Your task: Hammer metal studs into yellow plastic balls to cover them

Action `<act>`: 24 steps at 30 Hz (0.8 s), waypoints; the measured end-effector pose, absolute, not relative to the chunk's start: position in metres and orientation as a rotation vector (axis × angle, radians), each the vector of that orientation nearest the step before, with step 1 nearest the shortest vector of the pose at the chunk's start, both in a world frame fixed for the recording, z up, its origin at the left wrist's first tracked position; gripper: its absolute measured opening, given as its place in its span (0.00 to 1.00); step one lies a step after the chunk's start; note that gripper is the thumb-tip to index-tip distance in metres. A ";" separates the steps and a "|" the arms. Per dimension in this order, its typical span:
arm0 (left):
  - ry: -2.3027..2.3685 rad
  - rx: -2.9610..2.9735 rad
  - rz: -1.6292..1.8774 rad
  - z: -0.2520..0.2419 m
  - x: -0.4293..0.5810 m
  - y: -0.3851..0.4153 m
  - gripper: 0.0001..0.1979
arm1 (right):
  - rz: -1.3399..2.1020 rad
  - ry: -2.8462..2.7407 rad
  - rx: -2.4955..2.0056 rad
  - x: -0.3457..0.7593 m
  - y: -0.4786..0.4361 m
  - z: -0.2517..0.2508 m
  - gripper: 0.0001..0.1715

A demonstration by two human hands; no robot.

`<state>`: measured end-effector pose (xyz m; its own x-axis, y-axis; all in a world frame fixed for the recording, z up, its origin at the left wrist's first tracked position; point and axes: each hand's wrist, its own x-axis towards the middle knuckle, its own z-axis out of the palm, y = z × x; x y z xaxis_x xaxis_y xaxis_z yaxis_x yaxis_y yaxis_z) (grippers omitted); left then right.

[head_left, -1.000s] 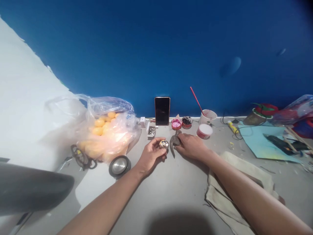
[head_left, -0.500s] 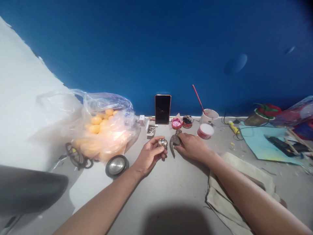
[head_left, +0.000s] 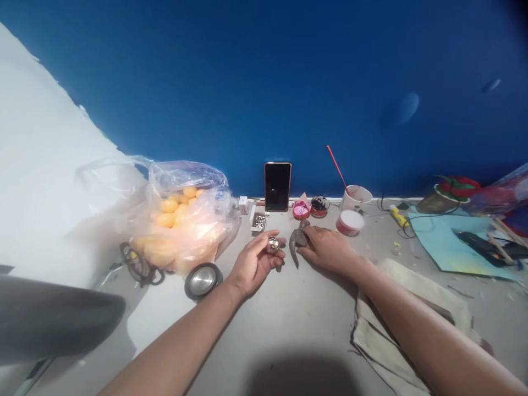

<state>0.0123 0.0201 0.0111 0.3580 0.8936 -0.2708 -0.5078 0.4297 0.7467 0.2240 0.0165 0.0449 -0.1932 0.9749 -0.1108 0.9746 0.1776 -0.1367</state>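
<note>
Closest to my camera, on the lower right, I have a crumpled cream cloth [head_left: 373, 341] lying on the grey table [head_left: 284, 324] beneath the right forearm; a dark, rounded object [head_left: 58, 313] fills the lower left edge. Beyond it I see a round metal lid with a black rim [head_left: 203, 280].

Further in, my left hand [head_left: 252, 267] pinches a shiny silvery ball [head_left: 273, 245] between thumb and fingers, just above the table's middle. My right hand [head_left: 332, 248] lies palm-down, fingertips against a curved, pointed dark-grey piece [head_left: 294, 247] resting on the table; I can't tell how firmly they close on it. Ball and grey piece sit near each other, apart.

Past the hands, I make out a small tray of silvery bits [head_left: 258, 221], a clear bag of orange balls [head_left: 169, 212], a white-topped tub [head_left: 350, 220] and a pale cup [head_left: 358, 197] holding a red stick [head_left: 337, 169]. At the back, a smartphone [head_left: 278, 187] leans upright against the blue wall [head_left: 264, 82].
</note>
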 end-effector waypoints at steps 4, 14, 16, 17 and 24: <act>0.742 0.661 0.960 0.016 0.012 0.017 0.23 | 0.297 -2.412 -1.976 0.225 0.016 0.046 0.18; 0.676 0.540 0.897 0.012 0.008 0.023 0.12 | 0.268 -2.420 -1.977 0.225 0.017 0.044 0.17; 0.711 0.503 0.909 0.010 0.009 0.024 0.15 | 0.262 -2.422 -1.971 0.226 0.017 0.043 0.17; 0.720 0.492 0.928 0.010 0.009 0.025 0.17 | 0.261 -2.422 -1.972 0.226 0.017 0.043 0.17; 0.652 0.388 1.026 0.016 0.014 0.024 0.27 | 0.306 -2.390 -1.994 0.224 0.015 0.048 0.18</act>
<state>0.0143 0.0237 0.0158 0.3566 0.8795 -0.3151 -0.6589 0.4759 0.5825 0.2236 0.0147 0.0476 -0.1870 0.9757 -0.1142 0.9730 0.1680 -0.1580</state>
